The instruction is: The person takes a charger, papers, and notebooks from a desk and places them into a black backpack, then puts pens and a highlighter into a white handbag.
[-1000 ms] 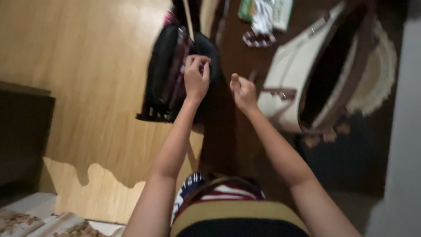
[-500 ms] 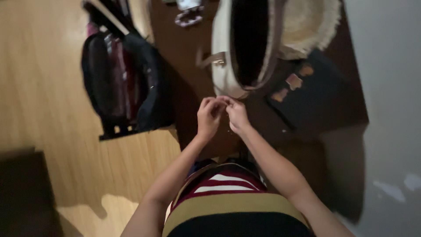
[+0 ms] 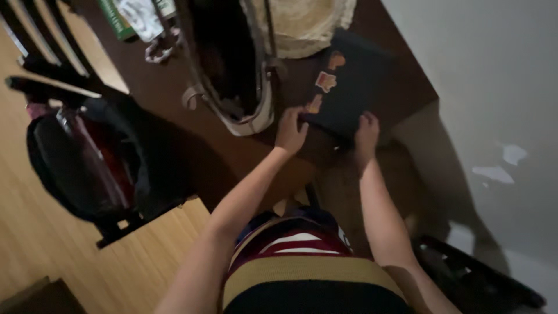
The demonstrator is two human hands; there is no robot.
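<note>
A dark flat notebook-like case [image 3: 351, 87] with a few orange stickers lies on the brown table [image 3: 174, 93] near its right corner. My left hand [image 3: 292, 129] grips its near left corner. My right hand [image 3: 367, 132] holds its near edge, fingers curled on it. Just left of my left hand stands a cream handbag [image 3: 232, 70] with its dark mouth open.
A woven straw mat [image 3: 305, 23] lies behind the case. Papers and a small chain [image 3: 160, 46] sit at the table's far left. A black chair with dark bags [image 3: 93, 157] stands on the wooden floor at the left. A white wall [image 3: 494, 104] bounds the right.
My hands, pinched together in front of the handbag half a second ago, have parted and moved right onto the dark case. The view has swung to the right.
</note>
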